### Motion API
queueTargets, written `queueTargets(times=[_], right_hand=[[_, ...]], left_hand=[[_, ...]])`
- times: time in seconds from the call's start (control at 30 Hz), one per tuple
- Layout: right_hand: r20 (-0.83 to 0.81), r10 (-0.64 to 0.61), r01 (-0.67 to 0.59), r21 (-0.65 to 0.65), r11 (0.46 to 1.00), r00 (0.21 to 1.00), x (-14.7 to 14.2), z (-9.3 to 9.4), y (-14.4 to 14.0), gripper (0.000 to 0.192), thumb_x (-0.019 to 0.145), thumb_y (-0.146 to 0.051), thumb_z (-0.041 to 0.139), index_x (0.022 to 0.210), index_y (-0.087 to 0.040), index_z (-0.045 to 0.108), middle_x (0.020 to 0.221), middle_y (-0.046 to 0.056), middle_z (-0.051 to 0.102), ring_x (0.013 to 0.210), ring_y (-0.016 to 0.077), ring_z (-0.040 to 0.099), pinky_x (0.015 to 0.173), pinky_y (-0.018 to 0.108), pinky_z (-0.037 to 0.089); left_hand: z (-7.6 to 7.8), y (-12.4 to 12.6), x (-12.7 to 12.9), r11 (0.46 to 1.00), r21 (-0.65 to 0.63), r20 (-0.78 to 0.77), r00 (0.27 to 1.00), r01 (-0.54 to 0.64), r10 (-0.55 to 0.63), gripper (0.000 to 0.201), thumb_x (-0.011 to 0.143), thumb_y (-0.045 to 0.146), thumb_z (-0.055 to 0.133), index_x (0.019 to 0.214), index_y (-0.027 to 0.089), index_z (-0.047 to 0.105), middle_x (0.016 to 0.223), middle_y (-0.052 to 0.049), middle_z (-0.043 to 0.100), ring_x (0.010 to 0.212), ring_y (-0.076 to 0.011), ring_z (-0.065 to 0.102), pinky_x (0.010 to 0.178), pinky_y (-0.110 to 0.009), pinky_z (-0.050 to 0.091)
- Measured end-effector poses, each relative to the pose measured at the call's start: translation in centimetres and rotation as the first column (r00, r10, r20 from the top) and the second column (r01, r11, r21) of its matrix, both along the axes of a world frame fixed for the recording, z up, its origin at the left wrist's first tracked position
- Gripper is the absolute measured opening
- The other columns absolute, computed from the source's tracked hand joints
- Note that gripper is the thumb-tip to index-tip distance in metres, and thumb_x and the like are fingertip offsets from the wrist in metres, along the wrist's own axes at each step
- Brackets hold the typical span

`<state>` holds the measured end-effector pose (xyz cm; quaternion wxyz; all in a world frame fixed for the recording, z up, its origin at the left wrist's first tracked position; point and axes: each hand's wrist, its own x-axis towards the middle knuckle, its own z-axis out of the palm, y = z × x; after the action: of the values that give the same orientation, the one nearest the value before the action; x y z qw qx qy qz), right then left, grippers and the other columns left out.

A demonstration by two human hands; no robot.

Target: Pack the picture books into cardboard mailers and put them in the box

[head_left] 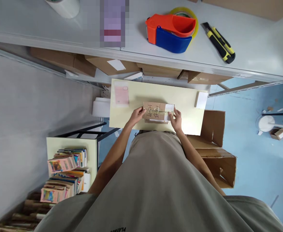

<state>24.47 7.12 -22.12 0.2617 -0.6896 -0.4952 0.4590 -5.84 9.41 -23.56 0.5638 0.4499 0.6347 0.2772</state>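
Note:
A small brown cardboard box point(153, 106) with handwriting and a white label lies across the pale yellow table point(129, 119), close to my body. A strip of clear tape seems to run along its top. My left hand point(138, 115) grips the box's left end, thumb on top. At the opposite end my right hand point(175, 119) holds it by the label, thumb pressed on the upper face. The underside of the box and the fingertips beneath it are hidden.
On the shelf above lie an orange and blue tape dispenser point(171, 32) and a yellow-black utility knife point(218, 43). A white box point(201, 100) sits on the table's right side. Stacked books point(64, 175) stand lower left; open cartons point(215, 129) are on the right.

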Motion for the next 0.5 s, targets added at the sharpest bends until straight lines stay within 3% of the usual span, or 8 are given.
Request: queueTargets(times=[0.1,0.23,0.37,0.5], right_hand=[[0.020,-0.017,0.015,0.075,0.997,1.000,0.2,2.4,-0.3,0.082,0.106,-0.073,0.060,0.174,-0.027,0.055,0.151,0.019,0.063,0.135,0.0334,0.069,0.116,0.054,0.063],[0.041,0.029,-0.038,0.261,0.965,0.999,0.9,4.4,-0.7,0.082,0.112,-0.057,0.057,0.184,-0.031,0.030,0.157,0.019,0.059,0.142,0.0338,0.065,0.121,0.058,0.061],[0.064,0.140,-0.151,0.215,0.965,0.988,1.2,2.1,-1.2,0.083,0.110,-0.041,0.050,0.186,-0.027,0.019,0.160,0.021,0.056,0.151,0.0324,0.061,0.125,0.059,0.058],[-0.011,0.235,-0.235,0.013,0.972,0.972,1.8,-1.8,-1.1,0.076,0.102,-0.036,0.049,0.175,-0.016,0.040,0.159,0.026,0.059,0.151,0.0334,0.063,0.121,0.058,0.060]], left_hand=[[1.3,-0.6,-1.2,0.997,0.066,0.039,0.999,-0.029,0.027,0.053,0.091,0.058,0.075,0.124,0.017,0.078,0.133,-0.015,0.080,0.108,-0.0270,0.077,0.101,-0.040,0.065],[2.5,-1.7,-1.8,0.984,0.134,0.091,0.991,-0.114,0.102,0.064,0.087,0.048,0.082,0.144,0.021,0.072,0.150,-0.016,0.073,0.121,-0.0268,0.078,0.108,-0.043,0.067],[0.8,-2.6,-1.0,0.982,0.041,0.078,0.981,-0.183,0.179,0.057,0.086,0.030,0.074,0.142,0.020,0.070,0.151,-0.016,0.075,0.133,-0.0287,0.076,0.118,-0.048,0.062],[-2.3,-2.9,-0.5,0.947,-0.180,-0.046,0.964,-0.265,0.261,0.040,0.083,0.019,0.063,0.120,0.013,0.075,0.135,-0.021,0.082,0.124,-0.0294,0.080,0.120,-0.051,0.060]])
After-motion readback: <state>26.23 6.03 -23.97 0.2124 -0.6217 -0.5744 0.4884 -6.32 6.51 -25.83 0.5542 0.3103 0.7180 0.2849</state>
